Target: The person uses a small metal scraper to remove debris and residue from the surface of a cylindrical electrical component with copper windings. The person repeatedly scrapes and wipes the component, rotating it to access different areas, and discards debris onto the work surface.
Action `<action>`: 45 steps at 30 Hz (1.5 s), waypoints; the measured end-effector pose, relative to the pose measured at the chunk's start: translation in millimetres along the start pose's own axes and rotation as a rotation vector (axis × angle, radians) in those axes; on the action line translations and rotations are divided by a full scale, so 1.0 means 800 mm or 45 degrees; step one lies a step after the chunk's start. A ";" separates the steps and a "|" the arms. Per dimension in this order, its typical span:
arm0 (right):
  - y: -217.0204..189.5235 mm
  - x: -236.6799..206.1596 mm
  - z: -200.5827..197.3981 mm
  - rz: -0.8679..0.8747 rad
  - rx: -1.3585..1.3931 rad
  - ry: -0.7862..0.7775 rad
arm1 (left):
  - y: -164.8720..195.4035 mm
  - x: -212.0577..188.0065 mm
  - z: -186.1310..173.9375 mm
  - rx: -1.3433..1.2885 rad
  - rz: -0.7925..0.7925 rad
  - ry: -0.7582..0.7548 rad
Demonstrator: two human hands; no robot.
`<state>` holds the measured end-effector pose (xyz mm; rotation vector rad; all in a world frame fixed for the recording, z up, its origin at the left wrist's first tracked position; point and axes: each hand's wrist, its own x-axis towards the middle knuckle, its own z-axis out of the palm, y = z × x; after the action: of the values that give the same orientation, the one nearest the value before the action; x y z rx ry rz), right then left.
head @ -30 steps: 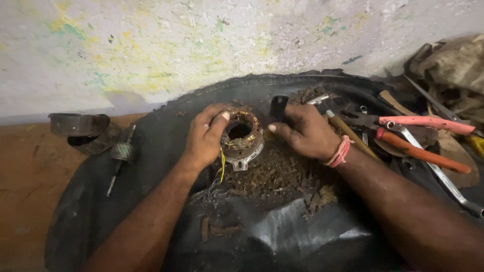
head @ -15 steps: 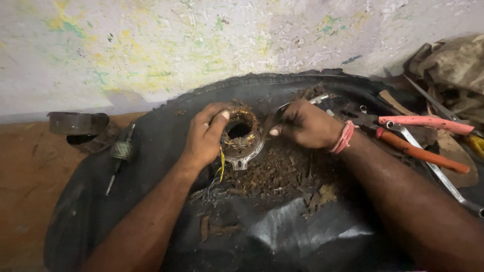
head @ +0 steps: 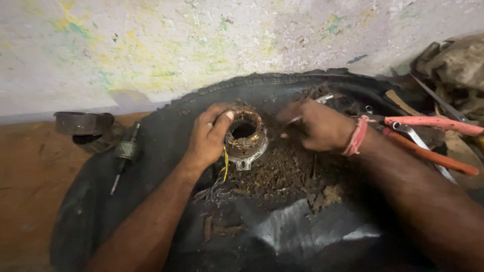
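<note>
A view from above shows a person's two bare forearms reaching onto a black rubber sheet (head: 151,151) spread on the floor in front of a pale, paint-flecked wall (head: 201,40). In the middle of the sheet stands a small motor stator (head: 245,138), a metal ring with rusty brown copper windings packed around its open centre. The left hand (head: 209,138) is curled around the stator's left side, thumb resting on the top rim, holding it steady. The right hand (head: 315,126) sits just to the right of the stator, closed around a slim metal tool (head: 325,99) whose end sticks out beyond the knuckles; the working tip is hidden, so what it touches cannot be told. A pink band circles that wrist.

Judging by the heap of brown wire scraps (head: 287,171) on the near side of the stator, part of the winding appears already stripped out, yet much copper still fills the ring, and thin yellow leads (head: 224,163) dangle from it. To the right lie pink-handled pliers (head: 428,123) and an orange-handled tool (head: 433,156). On the far left, a screwdriver (head: 123,158) and a dark metal ring (head: 83,123).
</note>
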<state>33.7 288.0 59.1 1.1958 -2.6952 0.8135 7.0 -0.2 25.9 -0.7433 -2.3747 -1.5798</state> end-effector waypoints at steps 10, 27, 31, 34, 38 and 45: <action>-0.029 -0.016 -0.020 -0.130 0.042 0.137 | 0.000 -0.002 0.001 -0.025 0.092 0.022; -0.034 -0.006 -0.003 -0.089 0.108 0.088 | -0.004 0.000 0.003 -0.114 0.085 0.008; -0.028 -0.002 0.006 -0.169 0.198 0.121 | -0.002 -0.001 0.003 -0.067 0.074 0.036; -0.014 -0.002 0.012 -0.145 0.020 0.032 | -0.003 -0.001 0.002 -0.036 0.046 0.039; 0.005 0.000 0.009 -0.120 -0.095 -0.037 | -0.003 0.000 0.001 -0.036 0.063 0.031; -0.018 -0.001 -0.002 0.144 -0.141 -0.274 | 0.000 -0.001 0.000 -0.067 0.099 0.047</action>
<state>44.3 281.2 66.5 1.1778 -2.9592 0.5678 7.6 -0.2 25.6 -0.7995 -2.2583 -1.6157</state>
